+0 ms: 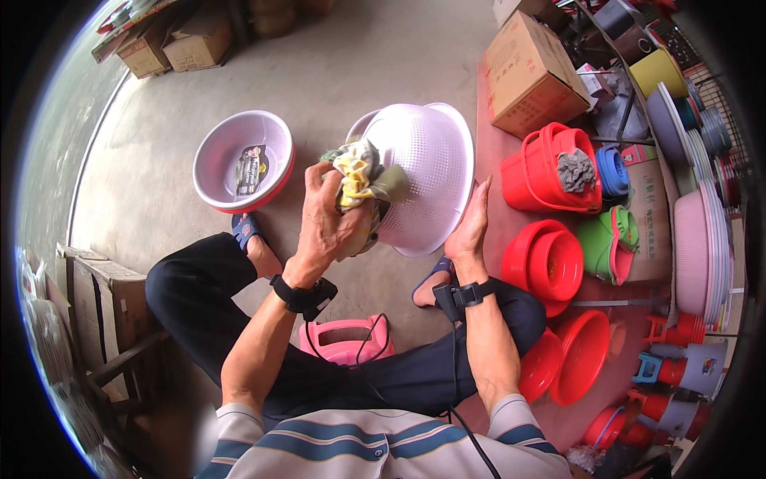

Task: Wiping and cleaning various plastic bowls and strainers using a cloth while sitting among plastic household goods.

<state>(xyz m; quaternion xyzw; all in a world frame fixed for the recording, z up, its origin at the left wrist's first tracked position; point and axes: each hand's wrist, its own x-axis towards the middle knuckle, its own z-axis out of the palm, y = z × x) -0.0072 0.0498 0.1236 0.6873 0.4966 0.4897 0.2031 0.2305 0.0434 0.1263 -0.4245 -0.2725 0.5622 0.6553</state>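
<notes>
A pale lilac colander with many small holes is tilted in front of me, above the floor. My right hand holds it by the lower right rim, partly hidden behind that edge. In my left hand is a bunched cloth, patterned in yellow, white and green, pressed against the colander's left side. The fingers are curled round the cloth. Another pale rim shows behind the colander's upper left; I cannot tell what it belongs to. To the left, a white basin with a dark label inside sits in a red one on the floor.
A pink plastic stool is between my legs. On the right stand a cardboard box, a red bucket with a grey cloth, stacked red basins and a green bucket. Shelves of plasticware line the far right; boxes sit at the back left.
</notes>
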